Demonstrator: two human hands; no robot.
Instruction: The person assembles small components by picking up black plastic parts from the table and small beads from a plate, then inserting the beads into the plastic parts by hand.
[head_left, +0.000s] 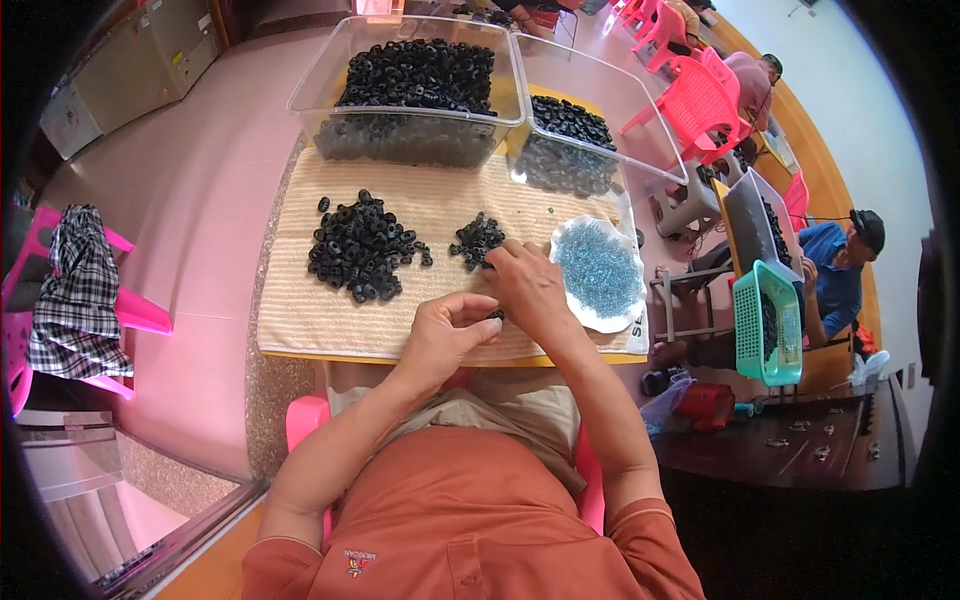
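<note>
My left fingers [466, 302] pinch a part [496, 315], best kept steady; whether my right fingers [503, 262], beside a pile [477, 238], pinch, I cannot tell.

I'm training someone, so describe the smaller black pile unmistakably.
Find the cream towel. On it, by the right hand, the smaller black pile sits between the bigger black pile and the white plate of bluish bits. It's black, not bluish, and clearly smaller.

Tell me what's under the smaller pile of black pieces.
The smaller pile rests on a beige striped towel, which shows around it. The towel directly beneath is covered, and the right hand overlaps the pile's near edge.
</note>
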